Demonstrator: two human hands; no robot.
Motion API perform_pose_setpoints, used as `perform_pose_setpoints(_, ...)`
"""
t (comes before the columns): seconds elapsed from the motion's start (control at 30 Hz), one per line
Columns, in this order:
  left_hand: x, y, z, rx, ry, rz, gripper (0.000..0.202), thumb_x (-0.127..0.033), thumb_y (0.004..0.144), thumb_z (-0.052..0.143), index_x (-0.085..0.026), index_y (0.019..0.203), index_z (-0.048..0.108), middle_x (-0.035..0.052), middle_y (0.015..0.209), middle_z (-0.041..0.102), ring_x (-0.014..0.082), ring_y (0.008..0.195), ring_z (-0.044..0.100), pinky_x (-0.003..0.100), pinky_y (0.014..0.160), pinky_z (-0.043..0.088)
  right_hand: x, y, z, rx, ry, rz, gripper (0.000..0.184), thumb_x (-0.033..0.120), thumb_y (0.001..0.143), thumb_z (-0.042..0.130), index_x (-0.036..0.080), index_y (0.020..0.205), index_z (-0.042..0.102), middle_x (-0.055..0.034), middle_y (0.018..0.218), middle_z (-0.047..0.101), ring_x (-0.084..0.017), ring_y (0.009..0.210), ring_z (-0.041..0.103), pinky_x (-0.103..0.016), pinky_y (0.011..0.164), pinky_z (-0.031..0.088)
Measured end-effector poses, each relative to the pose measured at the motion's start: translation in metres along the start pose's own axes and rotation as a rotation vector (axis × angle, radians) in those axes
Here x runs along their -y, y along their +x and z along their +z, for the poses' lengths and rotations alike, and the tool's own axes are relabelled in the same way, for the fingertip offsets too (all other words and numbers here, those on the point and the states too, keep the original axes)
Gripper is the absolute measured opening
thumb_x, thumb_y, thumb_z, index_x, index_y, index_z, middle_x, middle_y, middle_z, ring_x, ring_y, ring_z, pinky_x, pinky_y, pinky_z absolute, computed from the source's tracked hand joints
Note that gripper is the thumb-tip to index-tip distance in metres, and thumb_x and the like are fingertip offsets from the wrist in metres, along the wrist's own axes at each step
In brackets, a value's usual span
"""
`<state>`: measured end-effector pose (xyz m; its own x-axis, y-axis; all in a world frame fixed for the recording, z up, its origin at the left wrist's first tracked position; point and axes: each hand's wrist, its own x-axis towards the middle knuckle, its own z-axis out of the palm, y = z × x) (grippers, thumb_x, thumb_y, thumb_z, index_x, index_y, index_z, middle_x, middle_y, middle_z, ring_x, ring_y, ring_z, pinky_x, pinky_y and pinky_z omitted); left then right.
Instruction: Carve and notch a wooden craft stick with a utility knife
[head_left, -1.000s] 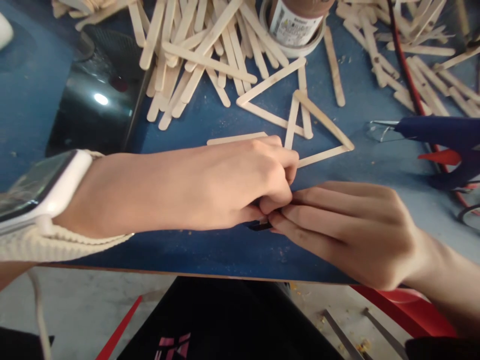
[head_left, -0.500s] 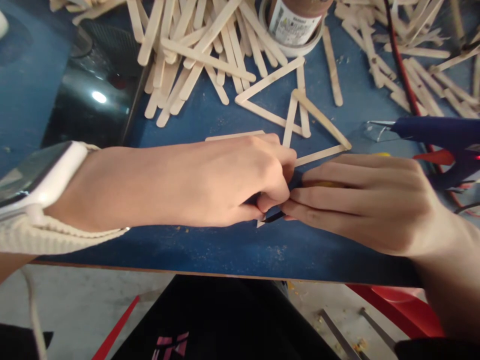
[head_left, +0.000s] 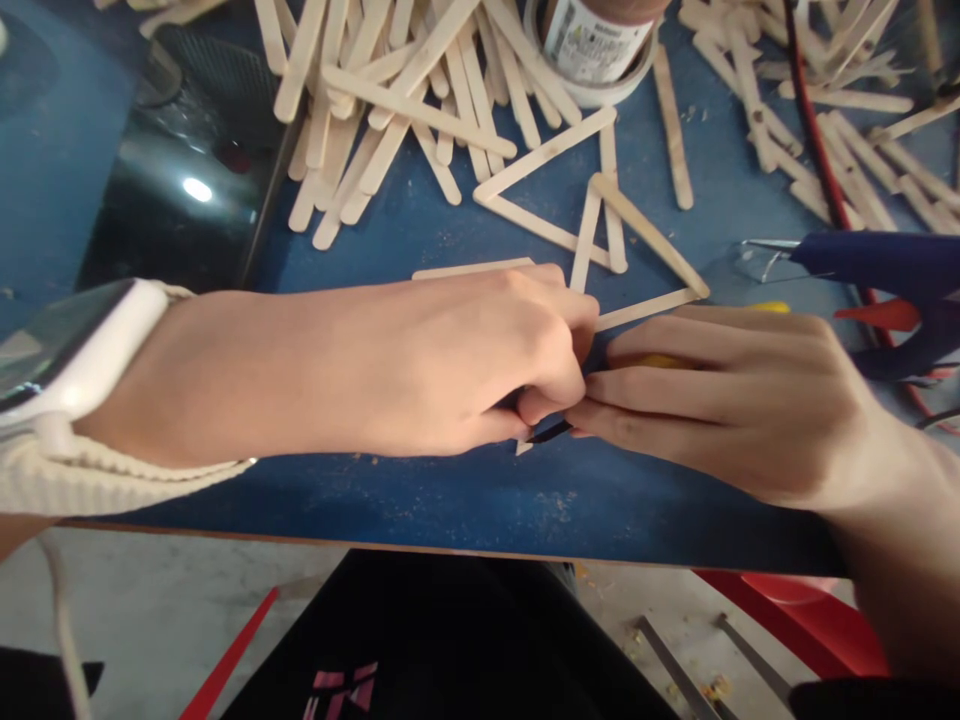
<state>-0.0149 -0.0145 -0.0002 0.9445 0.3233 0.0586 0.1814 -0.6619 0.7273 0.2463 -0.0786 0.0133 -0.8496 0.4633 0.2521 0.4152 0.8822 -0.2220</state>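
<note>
Slim yellow-and-black tool (head_left: pixel 664 361) in the right hand (head_left: pixel 739 410)

Near the front edge of the blue worktop (head_left: pixel 450 505), the right hand is closed around the tool, whose black end points at the left hand (head_left: pixel 510 350). That hand's fingers bunch together, a pale, flat wooden tip (head_left: pixel 523 448) just beside them; whether they pinch it cannot be told.
</note>
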Motion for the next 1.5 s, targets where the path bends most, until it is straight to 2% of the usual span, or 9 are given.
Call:
perform_pose_setpoints(0.1,-0.001,0.003,-0.001,0.084,-0.009,0.014,0.022,-0.012,0.094,0.071,-0.027,0.079,0.077,0.0025,0.112,0.074,0.0219,0.1,0.069,0.039,0.086,0.054,0.001,-0.001,-0.001,0.001,0.002,0.005,0.024,0.018,0.111,0.056,0.022,0.091,0.069,0.0021,0.085,0.078,-0.018,0.088,0.073,-0.037,0.073,0.055)
perform_pose_setpoints(0.23,-0.006,0.006,-0.002,0.078,0.018,0.001,0.021,-0.009,0.089,0.077,-0.025,0.074,0.076,0.0034,0.11,0.074,0.0224,0.1,0.066,0.038,0.082,0.051,0.002,-0.002,0.0,-0.004,0.033,0.024,0.021,0.016,0.111,0.057,0.021,0.095,0.068,0.0015,0.087,0.079,-0.017,0.087,0.073,-0.038,0.072,0.055)
perform_pose_setpoints(0.37,-0.008,0.007,-0.002,0.062,0.033,0.017,0.02,-0.009,0.091,0.075,-0.023,0.077,0.077,0.0036,0.11,0.074,0.0229,0.107,0.065,0.037,0.088,0.05,0.003,0.001,0.004,-0.016,0.086,0.02,0.022,0.015,0.111,0.057,0.021,0.094,0.07,-0.0005,0.088,0.079,-0.017,0.083,0.071,-0.037,0.069,0.054)
perform_pose_setpoints(0.53,-0.007,0.007,0.0,0.068,0.033,-0.014,0.021,-0.006,0.087,0.074,-0.024,0.077,0.079,0.0035,0.108,0.075,0.0221,0.1,0.068,0.038,0.088,0.052,0.005,0.002,0.009,-0.038,0.142,-0.002,0.019,0.013,0.109,0.061,0.02,0.094,0.068,-0.0001,0.085,0.077,-0.017,0.08,0.067,-0.037,0.071,0.055)
perform_pose_setpoints(1.0,-0.006,0.005,0.0,0.052,0.023,0.042,0.024,-0.011,0.095,0.065,-0.024,0.082,0.08,0.0042,0.11,0.075,0.0214,0.099,0.068,0.038,0.097,0.05,0.008,0.001,0.012,-0.032,0.183,-0.05,0.016,0.008,0.107,0.057,0.017,0.102,0.069,-0.0022,0.086,0.076,-0.019,0.079,0.065,-0.038,0.069,0.055)
perform_pose_setpoints(1.13,-0.005,0.005,0.001,0.044,0.025,0.044,0.023,-0.012,0.096,0.067,-0.025,0.082,0.08,0.0038,0.11,0.075,0.0212,0.099,0.069,0.039,0.096,0.05,0.009,0.004,0.012,-0.032,0.166,-0.029,0.019,0.008,0.107,0.058,0.018,0.095,0.07,-0.001,0.086,0.079,-0.017,0.073,0.062,-0.037,0.066,0.053)
perform_pose_setpoints(1.27,-0.006,0.006,0.001,0.046,0.011,0.033,0.022,-0.01,0.094,0.071,-0.023,0.08,0.08,0.0041,0.112,0.075,0.0214,0.099,0.068,0.038,0.088,0.05,0.012,0.005,0.013,-0.074,0.106,-0.005,0.009,0.01,0.102,0.069,0.019,0.1,0.071,0.0013,0.091,0.082,-0.016,0.077,0.069,-0.037,0.066,0.053)
perform_pose_setpoints(1.37,-0.007,0.006,0.0,0.044,0.008,0.023,0.023,-0.009,0.094,0.07,-0.023,0.079,0.079,0.0034,0.112,0.075,0.0206,0.099,0.068,0.037,0.088,0.05,0.015,0.004,0.012,-0.092,0.133,0.03,0.012,0.01,0.104,0.066,0.02,0.107,0.071,0.0004,0.099,0.084,-0.017,0.086,0.074,-0.037,0.07,0.056)
perform_pose_setpoints(1.5,-0.005,0.004,0.0,0.05,0.001,0.025,0.024,-0.008,0.094,0.069,-0.024,0.078,0.078,0.0021,0.112,0.075,0.0207,0.101,0.068,0.037,0.089,0.05,0.019,0.005,0.011,-0.113,0.169,0.049,0.015,0.008,0.104,0.062,0.018,0.104,0.073,-0.0014,0.092,0.083,-0.017,0.083,0.075,-0.035,0.072,0.058)
